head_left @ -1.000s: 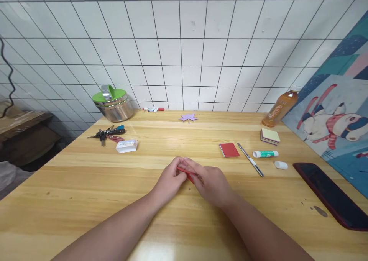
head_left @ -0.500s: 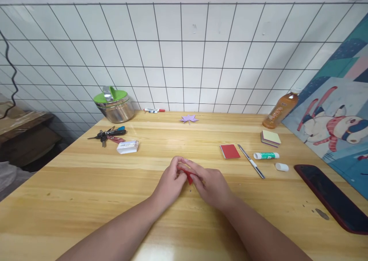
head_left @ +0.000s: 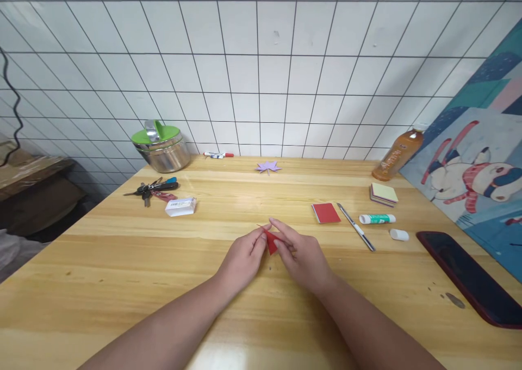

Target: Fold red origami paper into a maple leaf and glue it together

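Note:
Between my fingers is a small folded piece of red paper [head_left: 271, 243], its pointed lower corner showing. My left hand [head_left: 246, 251] pinches its left side with thumb and fingers. From the right, my right hand [head_left: 302, 256] grips the other side, the thumb lying on the paper and the index finger reaching over its top edge. Part of the paper is hidden by the fingers. To the right lies a stack of red square paper [head_left: 326, 213], beside a craft knife [head_left: 355, 227]. Farther back, near the wall, rests a purple paper maple leaf [head_left: 268, 167].
On the right are a glue stick [head_left: 377, 219], its white cap [head_left: 399, 234], a notepad stack [head_left: 383, 194], a drink bottle [head_left: 398, 155] and a phone [head_left: 468, 277]. Leftward stand a green-lidded steel pot [head_left: 162, 148], keys [head_left: 157, 187], a small white box [head_left: 180, 206] and markers [head_left: 218, 155].
The fingers have shifted on the red paper, so more of it shows now. My left fingers have drawn down from its top, and a thin tip sticks out at the upper left.

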The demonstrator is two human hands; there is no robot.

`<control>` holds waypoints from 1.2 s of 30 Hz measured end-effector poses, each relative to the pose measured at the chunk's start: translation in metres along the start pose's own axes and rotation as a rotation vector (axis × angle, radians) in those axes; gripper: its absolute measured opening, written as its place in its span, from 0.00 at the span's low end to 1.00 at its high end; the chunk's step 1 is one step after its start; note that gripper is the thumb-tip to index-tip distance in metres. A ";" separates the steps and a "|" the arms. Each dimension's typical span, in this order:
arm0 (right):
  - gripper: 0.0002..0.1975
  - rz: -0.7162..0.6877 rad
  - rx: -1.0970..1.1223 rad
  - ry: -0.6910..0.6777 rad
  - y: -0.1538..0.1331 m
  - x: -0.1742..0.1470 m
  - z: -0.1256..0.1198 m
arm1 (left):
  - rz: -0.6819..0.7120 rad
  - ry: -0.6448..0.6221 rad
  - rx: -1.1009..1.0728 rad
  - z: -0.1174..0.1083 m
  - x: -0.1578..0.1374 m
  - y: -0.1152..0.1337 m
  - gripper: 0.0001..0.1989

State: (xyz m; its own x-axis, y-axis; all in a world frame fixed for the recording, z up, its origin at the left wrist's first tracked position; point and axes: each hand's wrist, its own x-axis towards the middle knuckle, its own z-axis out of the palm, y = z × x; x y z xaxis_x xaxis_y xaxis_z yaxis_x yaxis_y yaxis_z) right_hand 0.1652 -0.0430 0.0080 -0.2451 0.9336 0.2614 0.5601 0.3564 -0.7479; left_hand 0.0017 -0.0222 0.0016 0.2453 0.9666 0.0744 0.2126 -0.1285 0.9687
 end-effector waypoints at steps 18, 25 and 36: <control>0.24 0.024 0.121 0.160 0.010 0.007 -0.006 | -0.194 -0.155 -0.308 -0.002 0.005 0.004 0.19; 0.21 -0.225 -0.022 0.083 0.004 0.005 -0.011 | -0.220 -0.089 -0.387 -0.007 0.009 0.004 0.15; 0.03 -0.018 0.159 0.108 0.007 0.013 -0.004 | -0.054 -0.171 -0.334 -0.003 0.005 0.008 0.15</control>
State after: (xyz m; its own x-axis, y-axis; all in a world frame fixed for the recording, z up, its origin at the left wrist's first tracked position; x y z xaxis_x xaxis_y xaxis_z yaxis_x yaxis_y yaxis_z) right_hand 0.1692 -0.0279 0.0088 -0.1630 0.9288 0.3327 0.4222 0.3704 -0.8274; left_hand 0.0016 -0.0178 0.0102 0.4022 0.9155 0.0077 -0.0833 0.0282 0.9961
